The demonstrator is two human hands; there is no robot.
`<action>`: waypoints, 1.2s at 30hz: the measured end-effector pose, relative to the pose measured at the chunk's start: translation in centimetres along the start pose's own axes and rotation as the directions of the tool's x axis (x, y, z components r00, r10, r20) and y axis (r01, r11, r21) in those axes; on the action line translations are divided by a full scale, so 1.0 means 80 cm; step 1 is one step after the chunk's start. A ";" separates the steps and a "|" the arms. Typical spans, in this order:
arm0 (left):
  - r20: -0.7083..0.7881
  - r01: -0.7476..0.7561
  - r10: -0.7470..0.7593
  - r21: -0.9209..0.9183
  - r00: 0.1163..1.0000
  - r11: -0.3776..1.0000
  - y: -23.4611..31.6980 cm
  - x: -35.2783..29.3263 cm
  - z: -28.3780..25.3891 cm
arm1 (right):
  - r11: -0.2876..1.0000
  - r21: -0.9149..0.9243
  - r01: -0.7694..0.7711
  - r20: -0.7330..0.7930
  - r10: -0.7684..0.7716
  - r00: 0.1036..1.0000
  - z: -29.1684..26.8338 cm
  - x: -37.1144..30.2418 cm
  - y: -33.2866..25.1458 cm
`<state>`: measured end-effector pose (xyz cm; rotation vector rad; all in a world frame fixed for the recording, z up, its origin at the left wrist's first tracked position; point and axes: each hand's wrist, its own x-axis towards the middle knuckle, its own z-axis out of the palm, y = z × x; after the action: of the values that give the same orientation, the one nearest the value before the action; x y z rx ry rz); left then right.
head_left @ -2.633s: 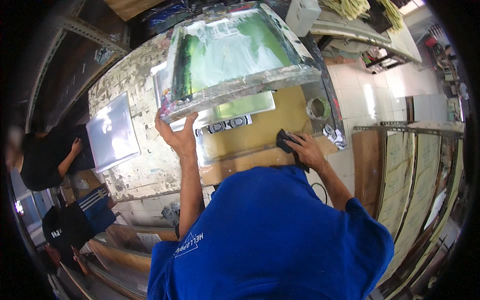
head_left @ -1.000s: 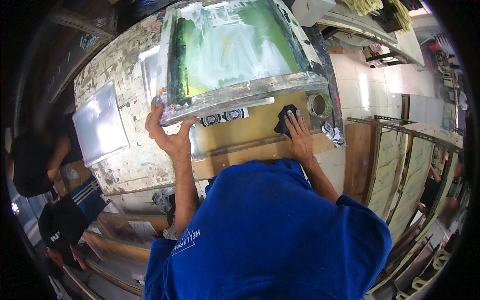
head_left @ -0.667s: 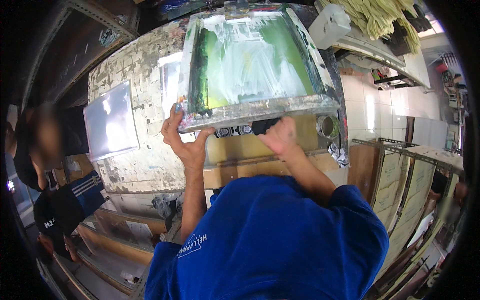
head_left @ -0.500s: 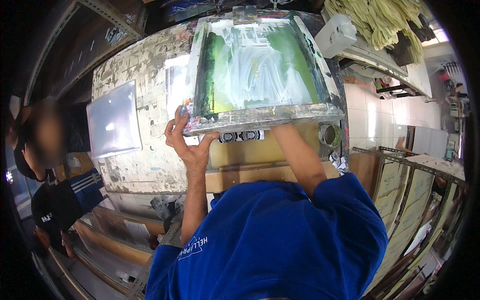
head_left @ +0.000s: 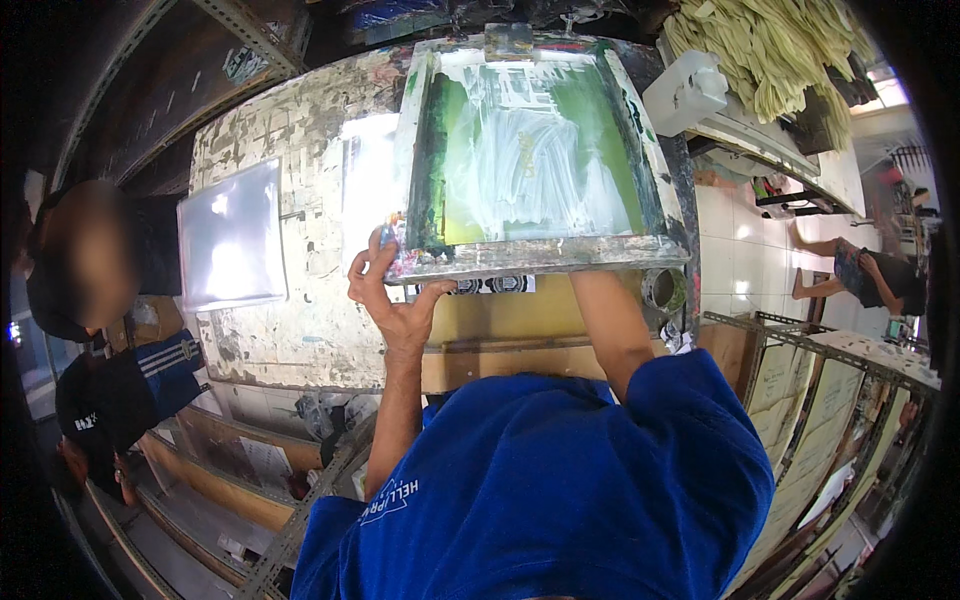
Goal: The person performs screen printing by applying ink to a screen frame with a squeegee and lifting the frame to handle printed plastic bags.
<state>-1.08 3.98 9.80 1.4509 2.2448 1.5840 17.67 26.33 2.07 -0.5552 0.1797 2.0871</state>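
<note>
A wooden screen-printing frame [head_left: 560, 256] is tilted up at its near side over the worktable, its green mesh streaked with white ink. My left hand [head_left: 392, 298] grips its near left corner, with the fingers around the side and the thumb along the front bar. From my right arm only the forearm [head_left: 612, 318] shows; it reaches under the frame, whose front bar hides the hand. Below that bar, part of a black-and-white patterned strip [head_left: 510, 284] is visible on a yellowish board [head_left: 500, 320].
A clear plastic sheet [head_left: 232, 235] lies on the paint-stained table [head_left: 320, 330]. An open can [head_left: 663, 290] stands near the right edge. Beyond are a white jug [head_left: 688, 92] and a pile of pale yellow cloth [head_left: 765, 50]. Co-workers are at far left and far right.
The whole view has shifted slightly. My left hand keeps its hold on the frame's corner, and my right forearm stays under the frame. A person has come into view at far right.
</note>
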 end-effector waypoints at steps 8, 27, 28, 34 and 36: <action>-0.014 0.005 -0.006 -0.017 1.000 1.000 -0.005 -0.002 -0.002 | 0.995 -0.071 -0.066 -0.089 0.060 0.994 0.013 -0.044 0.088; -0.005 0.155 -0.160 -0.227 0.987 0.962 -0.027 -0.047 0.024 | 0.630 -0.770 -0.100 -0.089 0.048 0.995 -0.051 -0.264 -0.073; -0.011 0.214 -0.221 -0.213 0.975 0.953 -0.036 -0.058 0.028 | 0.325 -0.944 -0.060 -0.057 0.019 0.998 -0.039 -0.281 -0.081; 0.024 0.341 -0.341 -0.008 0.940 0.940 -0.061 -0.089 0.040 | -0.915 -0.383 0.127 0.244 0.033 0.969 -0.015 -0.330 -0.073; -0.008 0.219 -0.220 0.111 0.976 0.969 -0.068 -0.095 0.043 | -0.884 -0.436 0.169 0.239 0.068 0.969 0.011 -0.309 -0.077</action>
<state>1.34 0.98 0.62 1.1747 2.4282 1.4095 33.86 11.18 14.63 -1.4560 -2.7134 0.7343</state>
